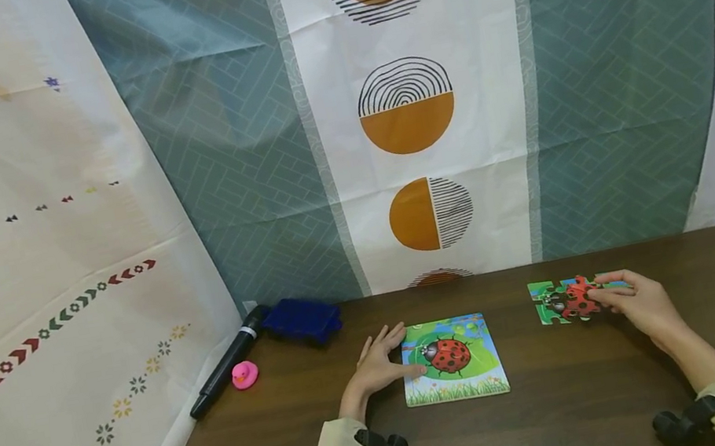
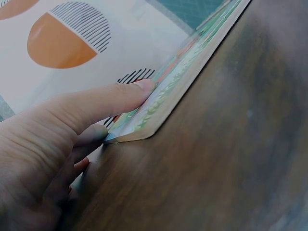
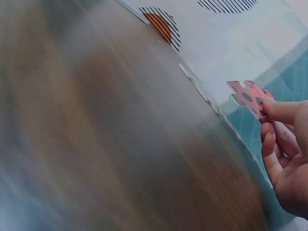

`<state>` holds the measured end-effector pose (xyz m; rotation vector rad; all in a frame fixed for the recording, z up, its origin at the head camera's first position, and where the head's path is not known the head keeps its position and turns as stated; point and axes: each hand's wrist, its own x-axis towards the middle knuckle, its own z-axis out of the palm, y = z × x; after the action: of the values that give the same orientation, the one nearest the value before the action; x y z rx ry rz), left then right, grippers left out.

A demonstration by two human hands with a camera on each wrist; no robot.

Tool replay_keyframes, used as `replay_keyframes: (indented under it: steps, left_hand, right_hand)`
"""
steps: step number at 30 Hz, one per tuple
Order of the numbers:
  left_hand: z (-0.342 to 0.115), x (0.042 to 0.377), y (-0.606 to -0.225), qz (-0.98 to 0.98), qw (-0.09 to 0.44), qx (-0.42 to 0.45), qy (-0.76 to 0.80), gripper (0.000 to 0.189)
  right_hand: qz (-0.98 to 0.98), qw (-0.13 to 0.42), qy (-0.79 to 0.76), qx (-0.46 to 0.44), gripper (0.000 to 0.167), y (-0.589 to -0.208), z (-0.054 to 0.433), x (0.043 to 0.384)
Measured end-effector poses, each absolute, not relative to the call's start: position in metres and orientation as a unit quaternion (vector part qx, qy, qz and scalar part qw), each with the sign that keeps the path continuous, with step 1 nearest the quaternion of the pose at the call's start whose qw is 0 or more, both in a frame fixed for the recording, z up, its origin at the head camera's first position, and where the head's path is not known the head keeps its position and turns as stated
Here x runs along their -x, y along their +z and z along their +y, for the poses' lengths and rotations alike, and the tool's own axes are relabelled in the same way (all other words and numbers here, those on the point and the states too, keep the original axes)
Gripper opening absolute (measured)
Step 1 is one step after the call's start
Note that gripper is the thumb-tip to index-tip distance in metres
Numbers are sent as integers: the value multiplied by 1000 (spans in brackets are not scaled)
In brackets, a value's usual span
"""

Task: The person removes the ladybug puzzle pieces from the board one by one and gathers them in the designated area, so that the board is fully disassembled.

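Observation:
A square ladybug picture board [image 1: 457,389] lies on the table in the head view. My left hand [image 1: 379,367] is at its left side, thumb laid on the printed face and the other fingers spread along the edge. In the left wrist view, the straight thumb [image 2: 127,94] rests on top of the board [image 2: 171,89]. To the right, my right hand [image 1: 645,304] pinches a red, black-spotted puzzle piece [image 3: 250,98] between thumb and fingers. That piece is raised above the table, over several flat green and blue puzzle pieces [image 1: 542,290].
At the left stand a thick black marker-like stick [image 1: 225,370], a small pink rubber duck [image 1: 245,375] and a dark blue object [image 1: 303,319]. A patterned cloth [image 1: 245,155] hangs behind the brown table [image 1: 543,421]. Each wrist wears a black camera strap.

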<state>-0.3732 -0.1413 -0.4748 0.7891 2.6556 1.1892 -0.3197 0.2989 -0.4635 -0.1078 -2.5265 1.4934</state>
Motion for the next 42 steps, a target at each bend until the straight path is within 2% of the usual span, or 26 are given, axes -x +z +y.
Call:
replay_keyframes:
  steps: [10, 24, 42]
  left_hand:
    - [-140, 372, -471, 878, 59, -264, 395, 88]
    - [-143, 372, -473, 880, 59, -265, 389, 88]
    - [-142, 373, -474, 883, 61, -261, 386, 87]
  right_hand:
    - [-872, 78, 482, 33, 57, -467, 314, 324]
    - [-917, 112, 381, 36, 47, -472, 305, 325]
    - [-925, 132, 355, 33, 37, -472, 305, 325]
